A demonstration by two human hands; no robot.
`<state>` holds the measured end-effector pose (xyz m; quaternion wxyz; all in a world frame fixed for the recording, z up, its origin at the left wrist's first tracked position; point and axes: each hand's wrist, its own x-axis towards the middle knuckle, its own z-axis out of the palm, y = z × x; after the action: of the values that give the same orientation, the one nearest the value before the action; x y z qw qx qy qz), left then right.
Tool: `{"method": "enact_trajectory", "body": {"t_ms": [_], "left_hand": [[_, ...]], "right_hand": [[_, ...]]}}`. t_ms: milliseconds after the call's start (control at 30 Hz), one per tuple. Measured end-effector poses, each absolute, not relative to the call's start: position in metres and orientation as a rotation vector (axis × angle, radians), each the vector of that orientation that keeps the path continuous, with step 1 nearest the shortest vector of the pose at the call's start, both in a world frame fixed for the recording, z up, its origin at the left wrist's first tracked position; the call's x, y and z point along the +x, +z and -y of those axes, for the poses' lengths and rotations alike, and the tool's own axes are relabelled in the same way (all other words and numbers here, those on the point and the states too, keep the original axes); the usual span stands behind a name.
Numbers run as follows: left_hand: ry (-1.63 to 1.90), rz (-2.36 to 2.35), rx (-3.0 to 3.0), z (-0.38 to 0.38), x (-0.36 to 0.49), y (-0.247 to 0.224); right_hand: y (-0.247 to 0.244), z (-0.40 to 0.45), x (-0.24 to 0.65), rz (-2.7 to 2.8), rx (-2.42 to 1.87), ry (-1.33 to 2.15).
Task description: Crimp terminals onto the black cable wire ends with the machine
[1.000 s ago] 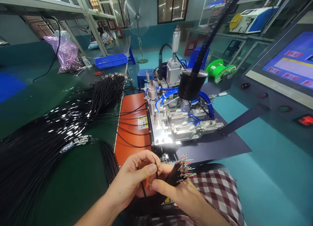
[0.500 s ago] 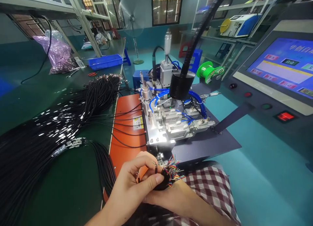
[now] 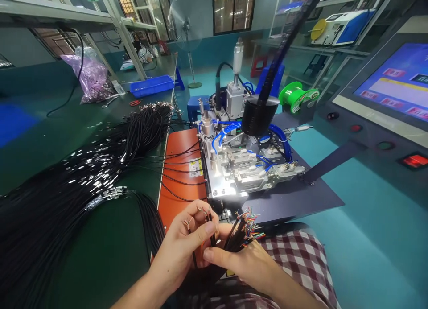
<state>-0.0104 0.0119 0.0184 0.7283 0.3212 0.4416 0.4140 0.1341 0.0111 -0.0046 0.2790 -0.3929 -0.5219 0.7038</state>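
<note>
My left hand (image 3: 182, 243) pinches a couple of thin black cables (image 3: 212, 233) between thumb and fingers, their stripped wire ends pointing up. My right hand (image 3: 245, 260) is wrapped round a thick bundle of black cables (image 3: 236, 235), whose fanned ends show red, blue, white and green wires. The hands are close together over my lap, just in front of the metal machine (image 3: 234, 170). Thin black cables run from the machine's left side across an orange panel (image 3: 179, 184).
A large pile of black cables (image 3: 140, 130) covers the green table (image 3: 100, 251) at the left. Behind it are a blue tray (image 3: 152, 85) and a purple bag (image 3: 92, 77). A black cylinder (image 3: 260, 115) hangs over the machine. A control panel (image 3: 377, 121) stands at the right.
The view has shifted slightly left. My left thumb and fingers have drawn away from the bundle with the thin cables, and my right thumb now shows below them.
</note>
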Motion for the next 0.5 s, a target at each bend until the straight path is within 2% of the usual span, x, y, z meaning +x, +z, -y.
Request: {"method": "enact_trajectory", "body": {"t_ms": [500], "left_hand": [[0.874, -0.988, 0.66, -0.0142, -0.0119, 0.0194]], "right_hand": [[-0.0003, -0.0122, 0.1346, 1.407, -1.106, 1.928]]}}
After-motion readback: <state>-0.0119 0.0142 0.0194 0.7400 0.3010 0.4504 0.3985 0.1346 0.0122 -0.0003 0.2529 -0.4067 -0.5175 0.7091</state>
